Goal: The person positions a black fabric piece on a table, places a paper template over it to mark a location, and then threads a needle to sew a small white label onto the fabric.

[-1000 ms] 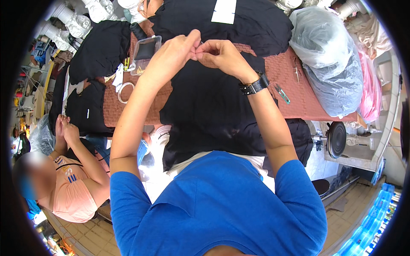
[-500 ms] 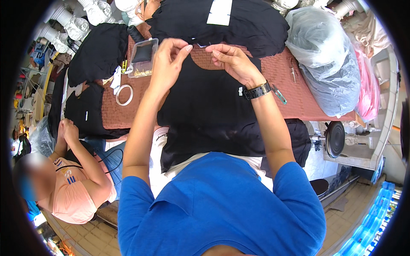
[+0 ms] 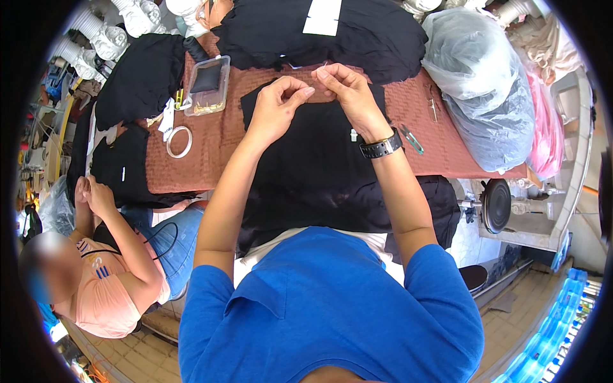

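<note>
A black garment (image 3: 319, 166) lies spread on a table with a reddish-brown cloth (image 3: 217, 140), hanging over the near edge toward me. My left hand (image 3: 281, 102) pinches the garment's neck edge. My right hand (image 3: 348, 96), with a black wristwatch (image 3: 381, 147) on its wrist, grips the same edge close beside it and holds a thin pale thread that rises from the fingers. The two hands almost touch at the collar.
A clear plastic box (image 3: 207, 86), a white tape ring (image 3: 179, 141) and small snips (image 3: 412, 139) lie on the cloth. More black garments (image 3: 332, 32) are piled at the far side, clear plastic bags (image 3: 479, 83) at the right. Another person (image 3: 102, 268) sits at my left with black fabric.
My hands have come down from in front of me to the garment's collar on the table, still close together. The person at the left has hardly moved.
</note>
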`<state>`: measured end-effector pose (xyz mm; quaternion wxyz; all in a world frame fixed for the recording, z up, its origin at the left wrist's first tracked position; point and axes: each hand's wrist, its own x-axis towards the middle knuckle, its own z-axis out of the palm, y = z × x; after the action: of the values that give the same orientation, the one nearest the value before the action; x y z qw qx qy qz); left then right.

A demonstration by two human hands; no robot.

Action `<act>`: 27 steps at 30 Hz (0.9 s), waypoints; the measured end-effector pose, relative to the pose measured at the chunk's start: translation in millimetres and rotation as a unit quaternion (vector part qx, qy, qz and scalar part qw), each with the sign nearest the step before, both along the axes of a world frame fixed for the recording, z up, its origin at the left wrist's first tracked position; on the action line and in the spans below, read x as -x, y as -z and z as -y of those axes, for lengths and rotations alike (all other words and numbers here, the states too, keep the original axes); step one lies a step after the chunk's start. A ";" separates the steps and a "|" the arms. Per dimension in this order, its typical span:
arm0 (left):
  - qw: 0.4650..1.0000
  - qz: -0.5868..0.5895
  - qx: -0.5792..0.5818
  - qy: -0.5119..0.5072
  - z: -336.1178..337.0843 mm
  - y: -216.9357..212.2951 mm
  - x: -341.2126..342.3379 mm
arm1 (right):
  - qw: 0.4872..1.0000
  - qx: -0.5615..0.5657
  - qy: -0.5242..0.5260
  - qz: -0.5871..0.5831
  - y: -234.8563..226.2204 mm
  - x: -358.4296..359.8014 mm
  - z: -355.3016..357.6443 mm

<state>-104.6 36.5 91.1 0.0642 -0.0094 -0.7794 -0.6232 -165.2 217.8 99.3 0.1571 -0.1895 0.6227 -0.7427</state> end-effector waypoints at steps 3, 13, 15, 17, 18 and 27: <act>0.999 -0.041 -0.026 0.010 -0.9 3.9 -2.2 | 0.999 0.000 0.022 -0.026 -1.5 -4.9 -0.6; 0.999 -0.047 -0.026 0.009 -1.9 3.3 4.6 | 0.999 0.010 0.020 -0.025 -5.9 -10.6 0.0; 0.998 -0.050 -0.031 0.013 -2.7 2.7 4.1 | 1.000 0.012 0.020 -0.021 -3.9 -10.2 0.3; 0.999 -0.048 0.006 0.012 -3.8 -2.3 1.3 | 0.999 0.006 0.028 -0.025 -4.1 -10.9 -1.5; 0.999 -0.047 0.024 0.012 -4.1 -3.8 0.6 | 0.999 0.000 0.035 -0.030 -4.4 -11.6 -2.5; 0.998 -0.058 0.003 -0.014 -7.9 -2.1 -3.0 | 0.999 0.013 0.043 -0.011 3.1 -13.1 -2.8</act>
<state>-101.6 44.4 93.3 0.1179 -0.0353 -0.7760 -0.6186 -152.0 220.6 96.2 0.1158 -0.1728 0.6219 -0.7550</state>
